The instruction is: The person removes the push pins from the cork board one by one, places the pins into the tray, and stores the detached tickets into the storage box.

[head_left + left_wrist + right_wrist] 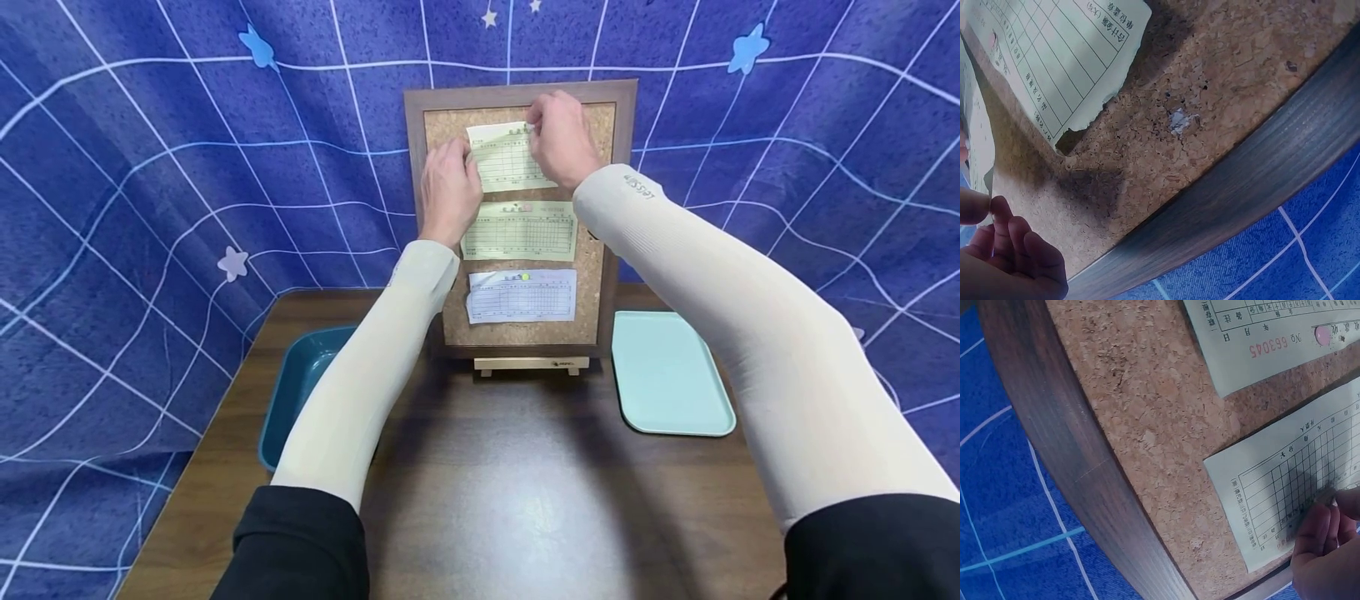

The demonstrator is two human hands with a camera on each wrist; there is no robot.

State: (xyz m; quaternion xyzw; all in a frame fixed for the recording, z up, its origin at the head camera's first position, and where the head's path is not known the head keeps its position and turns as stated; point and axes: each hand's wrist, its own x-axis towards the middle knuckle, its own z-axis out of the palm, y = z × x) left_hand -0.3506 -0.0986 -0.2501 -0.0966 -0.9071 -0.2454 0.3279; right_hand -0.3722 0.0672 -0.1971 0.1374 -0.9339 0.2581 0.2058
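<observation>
My left hand [452, 187] pinches the left edge of the top receipt slip [498, 162] between thumb and index finger. This slip lies slightly tilted on a framed cork board [453, 329]. Curled over the slip's upper middle, my right hand [564, 137] pinches a small greenish pushpin [527, 128] by the printed heading, mostly hidden by the fingers. Below it hangs a pale green receipt slip [517, 237] with a pink pin [1322, 335]. Lowest is a bluish slip [521, 302] with a yellow-green pin [526, 277]. The left wrist view shows the green slip's torn edge.
The board leans upright on a small wooden stand [531, 363] at the back of a brown table [495, 467]. A dark teal tray [296, 375] sits at left, partly behind my left forearm. At right lies a mint tray [671, 375]. A blue star-patterned curtain [337, 167] hangs behind.
</observation>
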